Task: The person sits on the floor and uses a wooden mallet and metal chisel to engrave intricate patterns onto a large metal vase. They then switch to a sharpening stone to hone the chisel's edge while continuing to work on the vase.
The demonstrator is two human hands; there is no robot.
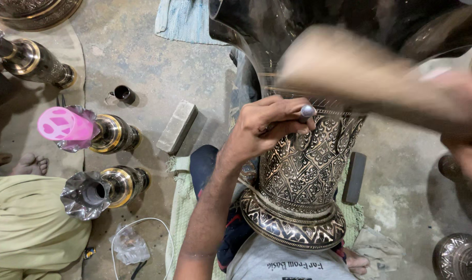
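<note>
A large engraved brass and black vase (303,173) lies across my lap, its wide foot (293,231) toward me. My left hand (264,129) grips a short metal chisel (308,111) and presses its tip against the vase's patterned wall near the upper band. My right hand (466,148), at the right edge, is blurred by motion. It holds a pale wooden mallet (350,67), which streaks above the chisel's head. The vase's dark flared mouth fills the top of the view.
Three smaller brass vases (114,134) (114,185) (33,61) lie at the left, one with a pink cap (65,124). A person in pale green clothes (23,228) sits there. On the concrete floor are a stone block (177,127), a small cup (124,94) and a dark block (354,178).
</note>
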